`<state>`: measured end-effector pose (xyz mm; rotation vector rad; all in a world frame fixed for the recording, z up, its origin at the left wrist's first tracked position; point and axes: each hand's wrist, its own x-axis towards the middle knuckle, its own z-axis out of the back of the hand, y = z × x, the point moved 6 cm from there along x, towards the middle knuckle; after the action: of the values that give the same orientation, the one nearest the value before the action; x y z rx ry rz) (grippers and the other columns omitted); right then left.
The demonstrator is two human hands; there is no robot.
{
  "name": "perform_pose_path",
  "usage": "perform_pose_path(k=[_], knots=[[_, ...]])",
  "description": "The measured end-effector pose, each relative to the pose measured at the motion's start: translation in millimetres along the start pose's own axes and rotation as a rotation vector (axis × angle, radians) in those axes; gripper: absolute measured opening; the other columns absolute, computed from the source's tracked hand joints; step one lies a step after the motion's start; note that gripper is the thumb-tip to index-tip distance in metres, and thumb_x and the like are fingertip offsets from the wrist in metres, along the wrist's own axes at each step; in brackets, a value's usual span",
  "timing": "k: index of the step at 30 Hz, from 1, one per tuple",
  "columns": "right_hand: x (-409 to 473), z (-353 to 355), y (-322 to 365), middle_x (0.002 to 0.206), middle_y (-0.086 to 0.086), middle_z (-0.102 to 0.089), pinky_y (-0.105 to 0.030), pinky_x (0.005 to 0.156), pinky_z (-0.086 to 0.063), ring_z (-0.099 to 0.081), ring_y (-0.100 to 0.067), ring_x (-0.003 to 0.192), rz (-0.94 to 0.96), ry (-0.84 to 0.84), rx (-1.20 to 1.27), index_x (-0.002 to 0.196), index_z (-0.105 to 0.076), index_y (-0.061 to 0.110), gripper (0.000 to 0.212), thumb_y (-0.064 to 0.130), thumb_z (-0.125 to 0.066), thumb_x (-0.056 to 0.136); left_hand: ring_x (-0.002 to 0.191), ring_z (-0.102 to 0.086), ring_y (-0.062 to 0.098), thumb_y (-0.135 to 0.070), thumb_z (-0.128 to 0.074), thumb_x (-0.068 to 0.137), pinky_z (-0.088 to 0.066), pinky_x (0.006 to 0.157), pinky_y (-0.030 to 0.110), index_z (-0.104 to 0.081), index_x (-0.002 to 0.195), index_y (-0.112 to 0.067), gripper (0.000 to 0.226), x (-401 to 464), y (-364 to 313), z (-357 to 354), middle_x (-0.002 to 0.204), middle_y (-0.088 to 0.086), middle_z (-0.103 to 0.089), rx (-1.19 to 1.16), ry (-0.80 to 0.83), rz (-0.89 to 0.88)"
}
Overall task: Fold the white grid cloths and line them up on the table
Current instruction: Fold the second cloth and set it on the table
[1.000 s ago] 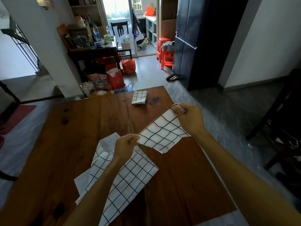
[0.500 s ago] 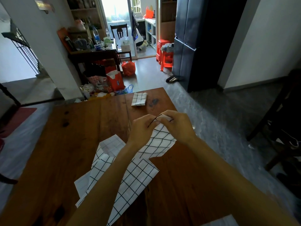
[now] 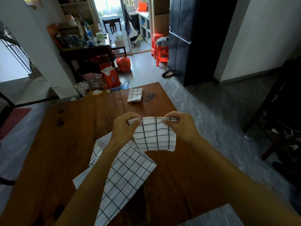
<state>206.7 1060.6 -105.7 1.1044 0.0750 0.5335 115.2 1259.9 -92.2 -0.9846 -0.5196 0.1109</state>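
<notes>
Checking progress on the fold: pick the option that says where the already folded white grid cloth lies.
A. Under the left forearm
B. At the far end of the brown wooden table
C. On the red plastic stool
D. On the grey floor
B: the small folded white grid cloth lies at the far end of the brown wooden table, beyond both hands.

We are in a lived-in home: a wooden tabletop, a tall dark refrigerator, red plastic stools, cluttered shelves, and shopping bags on the floor.
</notes>
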Motion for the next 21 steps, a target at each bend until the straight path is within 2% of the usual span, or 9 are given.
perform_pose_path(k=[2, 5, 6, 9, 13, 17, 19, 21], knots=[[0.0, 0.9, 0.3, 0.084, 0.016, -0.069, -0.020, 0.074, -0.055, -0.065, -0.001, 0.080, 0.003, -0.017, 0.010, 0.085, -0.071, 0.028, 0.009, 0.021, -0.074, 0.082, 0.073, -0.064, 0.008, -0.007, -0.069, 0.084, -0.052, 0.063, 0.027, -0.071, 0.082, -0.019, 0.012, -0.6, 0.4, 2.2, 0.083, -0.008, -0.070, -0.003, 0.002, -0.009], [-0.8, 1.1, -2.0, 0.088, 0.012, -0.070, -0.028, 0.072, -0.058, -0.067, -0.014, 0.077, -0.005, -0.031, 0.017, 0.084, -0.066, 0.037, 0.018, 0.022, -0.075, 0.082, 0.080, -0.065, 0.009, -0.004, -0.069, 0.083, -0.054, 0.071, 0.028, -0.071, 0.080, -0.023, 0.019, -4.3, 4.1, 6.0, 0.082, -0.011, -0.070, 0.004, -0.004, -0.011], [-1.2, 0.8, -2.0, 0.087, 0.011, -0.070, -0.027, 0.069, -0.057, -0.065, -0.013, 0.071, -0.004, -0.037, 0.017, 0.085, -0.065, 0.038, 0.018, 0.022, -0.075, 0.082, 0.080, -0.065, 0.008, -0.004, -0.070, 0.082, -0.054, 0.073, 0.029, -0.071, 0.080, -0.023, 0.019, -5.5, 5.8, 6.8, 0.082, -0.011, -0.070, 0.001, -0.004, -0.007], [-2.0, -1.2, -0.7, 0.087, 0.011, -0.070, -0.022, 0.065, -0.053, -0.060, -0.005, 0.064, -0.003, -0.050, 0.021, 0.089, -0.068, 0.032, 0.015, 0.023, -0.076, 0.081, 0.081, -0.066, 0.007, -0.004, -0.070, 0.082, -0.055, 0.074, 0.031, -0.072, 0.082, -0.021, 0.017, -7.0, 8.7, 9.3, 0.084, -0.015, -0.070, 0.011, -0.010, -0.014], [-0.9, -1.4, -2.7, 0.087, 0.003, -0.072, -0.032, 0.071, -0.058, -0.067, -0.023, 0.075, -0.030, -0.050, 0.047, 0.089, -0.068, 0.032, 0.014, 0.024, -0.076, 0.081, 0.082, -0.067, 0.011, -0.005, -0.070, 0.082, -0.056, 0.076, 0.035, -0.073, 0.085, -0.019, 0.014, -5.5, 8.0, 11.4, 0.084, -0.011, -0.071, 0.010, -0.002, -0.024], [-1.7, 1.0, -1.6, 0.080, -0.003, -0.069, -0.021, 0.060, -0.052, -0.056, -0.017, 0.061, -0.050, -0.053, 0.073, 0.095, -0.072, 0.014, 0.015, 0.022, -0.074, 0.083, 0.082, -0.068, 0.014, -0.008, -0.070, 0.084, -0.056, 0.072, 0.034, -0.073, 0.087, -0.015, 0.009, -5.5, 6.9, 10.8, 0.088, -0.006, -0.072, -0.039, -0.004, 0.007], [-3.2, 3.6, 1.5, 0.083, -0.013, -0.071, -0.027, 0.064, -0.054, -0.058, -0.024, 0.063, -0.070, -0.060, 0.166, 0.092, -0.072, 0.014, 0.010, 0.017, -0.074, 0.083, 0.080, -0.067, 0.016, -0.010, -0.071, 0.083, -0.057, 0.068, 0.033, -0.073, 0.090, -0.014, 0.009, -7.3, 11.3, 8.5, 0.090, -0.003, -0.071, -0.112, 0.001, 0.050], [-4.6, 7.1, 5.1, 0.086, -0.012, -0.072, -0.040, 0.077, -0.059, -0.068, -0.029, 0.077, -0.094, -0.067, 0.290, 0.090, -0.071, 0.014, 0.007, 0.011, -0.072, 0.084, 0.079, -0.067, 0.011, -0.009, -0.073, 0.081, -0.056, 0.067, 0.026, -0.070, 0.096, -0.016, 0.017, -13.1, 19.7, 1.9, 0.091, -0.002, -0.071, -0.174, 0.023, 0.131]])
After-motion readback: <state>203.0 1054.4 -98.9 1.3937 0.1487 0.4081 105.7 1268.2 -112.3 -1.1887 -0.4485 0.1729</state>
